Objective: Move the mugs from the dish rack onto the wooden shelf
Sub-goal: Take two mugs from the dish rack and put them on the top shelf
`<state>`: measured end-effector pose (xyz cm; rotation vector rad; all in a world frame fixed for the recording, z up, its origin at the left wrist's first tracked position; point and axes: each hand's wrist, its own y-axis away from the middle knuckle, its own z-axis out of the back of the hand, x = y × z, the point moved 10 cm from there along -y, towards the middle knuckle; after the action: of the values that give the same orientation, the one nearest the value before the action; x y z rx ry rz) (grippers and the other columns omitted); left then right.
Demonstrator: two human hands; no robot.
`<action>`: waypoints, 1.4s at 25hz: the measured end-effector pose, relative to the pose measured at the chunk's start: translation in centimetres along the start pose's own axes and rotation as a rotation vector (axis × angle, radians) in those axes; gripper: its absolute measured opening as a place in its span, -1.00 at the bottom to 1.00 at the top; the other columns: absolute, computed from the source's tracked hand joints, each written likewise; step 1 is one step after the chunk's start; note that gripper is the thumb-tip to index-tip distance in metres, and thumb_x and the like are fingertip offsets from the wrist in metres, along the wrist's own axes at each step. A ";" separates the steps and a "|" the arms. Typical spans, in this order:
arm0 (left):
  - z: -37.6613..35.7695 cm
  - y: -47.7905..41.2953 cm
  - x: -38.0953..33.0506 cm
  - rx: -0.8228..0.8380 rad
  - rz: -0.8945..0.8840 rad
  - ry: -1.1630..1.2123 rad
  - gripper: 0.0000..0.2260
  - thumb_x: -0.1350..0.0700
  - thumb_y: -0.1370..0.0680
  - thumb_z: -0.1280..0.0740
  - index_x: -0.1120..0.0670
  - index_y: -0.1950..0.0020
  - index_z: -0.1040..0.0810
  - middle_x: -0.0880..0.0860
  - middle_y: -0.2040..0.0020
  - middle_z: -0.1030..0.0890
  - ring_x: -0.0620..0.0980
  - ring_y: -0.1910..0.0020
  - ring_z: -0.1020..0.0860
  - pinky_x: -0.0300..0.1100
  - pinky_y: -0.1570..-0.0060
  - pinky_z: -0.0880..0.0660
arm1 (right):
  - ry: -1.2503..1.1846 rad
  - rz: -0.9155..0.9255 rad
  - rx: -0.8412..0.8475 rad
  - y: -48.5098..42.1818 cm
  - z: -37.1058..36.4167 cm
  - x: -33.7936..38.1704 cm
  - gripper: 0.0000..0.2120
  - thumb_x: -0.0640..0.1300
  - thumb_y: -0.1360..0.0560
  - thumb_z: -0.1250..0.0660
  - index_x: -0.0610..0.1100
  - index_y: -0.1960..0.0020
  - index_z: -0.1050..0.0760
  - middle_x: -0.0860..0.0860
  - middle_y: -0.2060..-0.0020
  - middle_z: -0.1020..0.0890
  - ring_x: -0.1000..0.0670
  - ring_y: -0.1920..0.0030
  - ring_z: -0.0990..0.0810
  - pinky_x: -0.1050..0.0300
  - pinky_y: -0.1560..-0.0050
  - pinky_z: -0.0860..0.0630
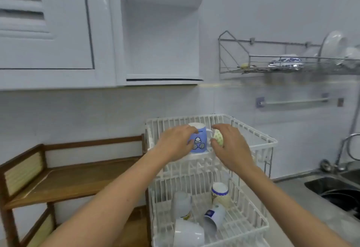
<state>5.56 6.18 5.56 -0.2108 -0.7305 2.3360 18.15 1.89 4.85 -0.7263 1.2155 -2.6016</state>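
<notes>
Lower tier of dish rack (251, 225): four mugs (188, 234) lying, untouched. Upper tier: left hand (175, 143) wrapped round blue mug (197, 138), right hand (231, 147) curled on yellowish mug (218, 138), grip unclear. Wooden shelf (64, 180) bare; prob. early, all six left.

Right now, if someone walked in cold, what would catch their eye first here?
Two hands meeting in the top tier of the white dish rack: the left hand wraps a blue mug, the right hand closes on a pale dotted mug. Below, more mugs lie jumbled in the lower tier. The wooden shelf waits at left.
</notes>
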 end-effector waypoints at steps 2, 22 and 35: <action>-2.4 -2.6 -0.3 0.135 -0.058 -0.206 -0.60 0.14 -0.55 -0.23 0.00 -0.40 -0.37 -0.01 -0.39 -0.43 0.05 -0.32 -0.42 -0.05 -0.27 -0.31 | 0.154 0.002 0.112 -2.2 -1.1 -2.2 -0.61 -0.10 -0.49 -0.27 -0.11 -0.31 -0.41 -0.04 -0.27 -0.51 -0.10 -0.27 -0.43 0.00 -0.18 -0.38; -9.0 -7.6 1.5 0.254 -0.378 -0.945 -0.43 0.28 -0.52 -0.24 -0.06 -0.46 -0.14 0.32 -0.37 -0.29 0.28 -0.31 -0.33 0.28 -0.44 0.02 | 0.271 -0.174 0.536 -7.8 -7.7 -13.0 -0.04 0.29 -0.08 -0.49 0.01 -0.35 -0.20 -0.12 -0.13 -0.57 -0.20 -0.06 -0.55 0.00 0.07 -0.49; 7.4 12.9 12.1 -0.451 0.432 0.408 -0.14 -0.17 -0.17 -0.56 -0.11 -0.39 -0.26 -0.07 -0.13 -0.32 -0.27 0.01 -0.41 -0.54 0.12 -0.40 | -0.751 -0.192 0.298 -3.1 -3.3 6.4 -0.30 0.22 0.01 -0.57 0.05 -0.03 -0.39 0.01 0.06 -0.62 0.09 0.21 -0.68 0.26 0.41 -0.56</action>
<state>-13.26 2.72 5.06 -1.1044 -1.0679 2.3614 11.14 3.86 7.68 -1.6000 0.5402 -2.1955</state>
